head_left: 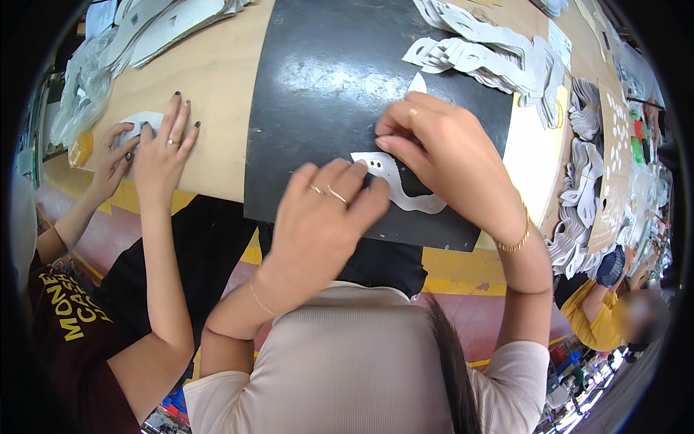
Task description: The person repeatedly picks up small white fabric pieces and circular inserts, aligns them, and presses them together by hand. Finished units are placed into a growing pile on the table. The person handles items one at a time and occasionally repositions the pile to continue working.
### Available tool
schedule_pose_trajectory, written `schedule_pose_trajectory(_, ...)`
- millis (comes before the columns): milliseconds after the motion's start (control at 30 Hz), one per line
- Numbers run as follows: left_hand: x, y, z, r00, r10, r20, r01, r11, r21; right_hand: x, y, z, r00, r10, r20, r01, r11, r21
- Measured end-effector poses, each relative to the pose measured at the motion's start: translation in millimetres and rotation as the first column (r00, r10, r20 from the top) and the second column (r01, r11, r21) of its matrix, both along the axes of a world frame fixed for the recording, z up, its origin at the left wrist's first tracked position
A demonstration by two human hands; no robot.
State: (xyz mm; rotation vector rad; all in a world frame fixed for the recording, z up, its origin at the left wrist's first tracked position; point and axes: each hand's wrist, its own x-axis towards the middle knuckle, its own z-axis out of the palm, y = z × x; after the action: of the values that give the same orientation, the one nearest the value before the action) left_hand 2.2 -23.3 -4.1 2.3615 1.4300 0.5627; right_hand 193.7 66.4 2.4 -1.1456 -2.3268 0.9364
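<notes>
A white curved cut-out piece (400,189) with small holes lies on a black mat (325,79) on the wooden table. My left hand (324,217) lies flat, fingers pressing on the piece's left end. My right hand (437,152) is curled over the piece's upper part, fingertips pinching at its edge near the holes. A small white tip (417,83) shows just above my right hand.
Piles of similar white cut-outs (491,50) lie at the back right and along the right edge (582,181). To my left, another person's hands (148,148) press a white piece on the wooden table (217,79). Plastic bags (83,83) sit far left.
</notes>
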Motion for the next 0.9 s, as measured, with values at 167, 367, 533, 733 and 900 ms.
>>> schedule_pose_trajectory(167, -19.2, 17.3, -18.7, 0.889, 0.315, 0.331, -0.265, 0.946, -0.189, 6.0, -57.2, 11.7, 0.985, -0.095, 0.145, 0.082, 0.992, 0.093)
schedule_pose_trajectory(367, -9.7, 27.1, -16.7, 0.920, 0.372, 0.123, -0.322, 0.897, -0.303, 5.4, -94.0, -14.2, 0.955, -0.148, 0.256, 0.060, 0.945, 0.322)
schedule_pose_trajectory(533, -6.0, 28.8, -16.7, 0.924, 0.372, 0.089, -0.329, 0.892, -0.311, 4.2, -97.4, -16.5, 0.949, -0.173, 0.264, 0.073, 0.934, 0.350)
schedule_pose_trajectory(733, -6.1, 28.0, -17.4, 0.935, 0.350, 0.050, -0.322, 0.902, -0.286, 4.3, -98.3, -19.0, 0.952, -0.181, 0.247, 0.089, 0.935, 0.343)
schedule_pose_trajectory(900, -5.4, 26.2, -17.3, 0.951, 0.305, 0.046, -0.287, 0.930, -0.231, 7.2, -90.0, -14.2, 0.965, -0.160, 0.207, 0.105, 0.962, 0.254)
